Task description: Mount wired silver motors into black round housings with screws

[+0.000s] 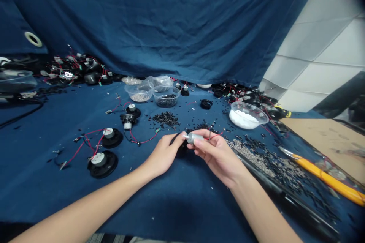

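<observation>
My right hand (221, 155) pinches a small silver motor (195, 138) between thumb and fingers. The motor lies sideways, its white-tipped shaft end pointing left, and a red wire trails off to the right. In my left hand (165, 152) is a black plastic part (181, 150), mostly hidden by the fingers and in shadow. The motor's tip meets my left thumb area, just above the black part. To the left stand black round bases with motors on them, one nearer (102, 164) and another (112, 138) behind it, with red wires leading to small boards.
Clear plastic bowls hold grey bits (139, 97), black screws or pins (166, 100) and white material (245, 118). Loose small black parts (165, 119) lie beyond my hands. At right are a yellow-handled tool (327, 178), a long black bar (285, 193) and cardboard (327, 136).
</observation>
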